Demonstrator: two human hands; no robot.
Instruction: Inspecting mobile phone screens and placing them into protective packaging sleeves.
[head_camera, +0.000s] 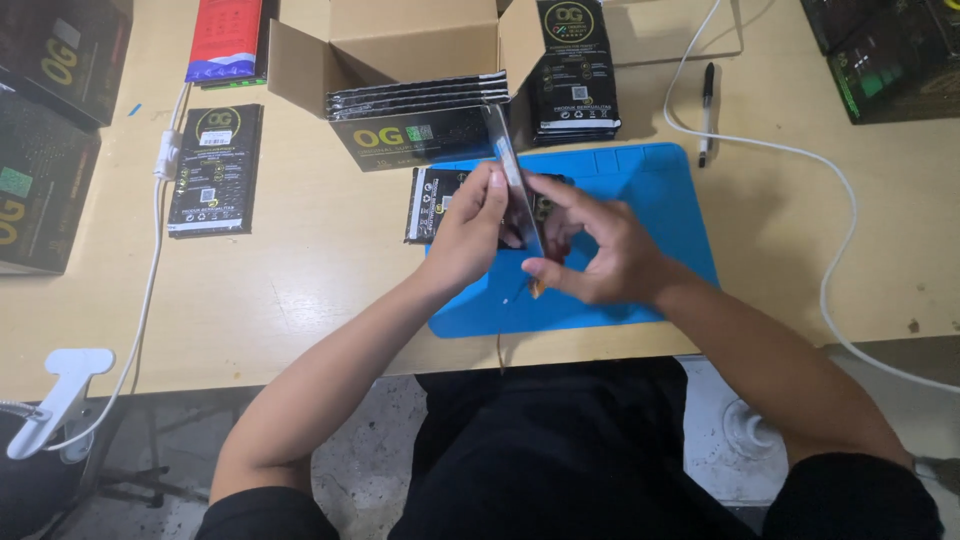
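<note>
At the far left edge of the frame lie 2 dark boxes (45, 140), and a white clamp (60, 395) grips the counter (300, 290) edge at lower left. A white cable (150, 260) runs up from it past 1 flat black packet (213, 170) lying on the wood. At top left sits a red and blue packet (225, 38). An open cardboard box (400, 45) stands at top centre with a row of black packets (420, 110) leaning against its front.

In the middle of the frame, over a blue mat (640, 200), the left hand (465, 235) and right hand (600, 255) meet around a thin dark sheet (515, 180) held edge-on and nearly upright. The left fingers (492, 195) are closed on its left face near the middle. The right fingers (545, 190) press its right face, with the right thumb at its lower end, so the sheet sits pinched between both hands. Under the hands another black packet (432, 200) lies on the mat.

A stack of black packets (575, 70) stands right of the box. A black pen (706, 110) lies further right, beside a second white cable (830, 200) looping to the lower right edge. A dark box (890, 55) fills the top right corner.
</note>
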